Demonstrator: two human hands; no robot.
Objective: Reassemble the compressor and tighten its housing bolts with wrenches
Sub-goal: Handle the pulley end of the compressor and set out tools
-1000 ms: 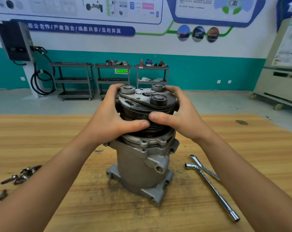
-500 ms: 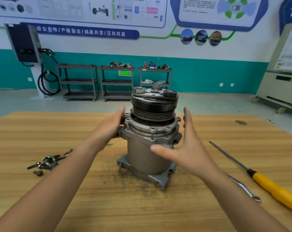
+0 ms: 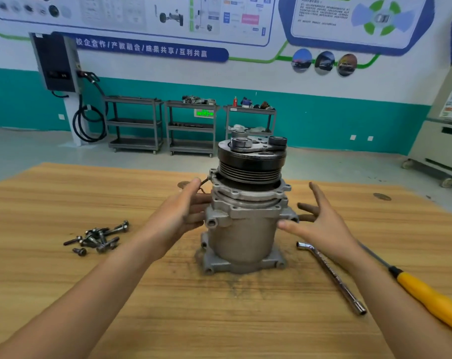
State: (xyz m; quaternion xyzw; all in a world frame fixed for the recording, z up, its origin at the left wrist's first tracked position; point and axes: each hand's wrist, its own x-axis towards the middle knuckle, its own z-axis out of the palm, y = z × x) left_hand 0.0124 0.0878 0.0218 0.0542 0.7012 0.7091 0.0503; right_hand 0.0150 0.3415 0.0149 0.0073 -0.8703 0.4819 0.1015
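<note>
1. The compressor (image 3: 245, 229) stands upright around mid-table (image 3: 64, 294), closer to the far edge than the near one. Its long axis is vertical.
2. The pulley (image 3: 250, 161) end points up and the flat mounting base sits on the wood. The clutch plate on top faces the ceiling with a slight tilt. A dark gap shows between the pulley grooves and the flange ring below.
3. Left hand (image 3: 178, 216): wide, fingers straight and holding nothing. The fingertips are at the housing's left side at flange height and look to be touching. The thumb is up beside a small wire sticking out of the flange.
4. Right hand (image 3: 320, 224): wide, fingers spread, gripping nothing. The thumb tip is just at the housing's right edge and the fingers are near the rear lug. I cannot tell if it is touching.
5. Left of the base, loose bolts (image 3: 100, 237) lie in a pile, well apart from the housing and outside the left forearm.
6. Right of the base, the L-shaped socket wrench (image 3: 331, 275) lies flat. Its bent end is near the base's right corner and its shaft runs toward the near right.
7. A screwdriver (image 3: 427, 296) with a yellow handle lies further right. Its shaft is partly hidden behind the right forearm and its handle is close to the frame's right edge.
8. Open room: a wide stretch of wood runs in front of the base, between the forearms. A strip of table shows behind the compressor before the far edge. Beyond that edge are floor and grey carts (image 3: 191, 125) along the wall.
</note>
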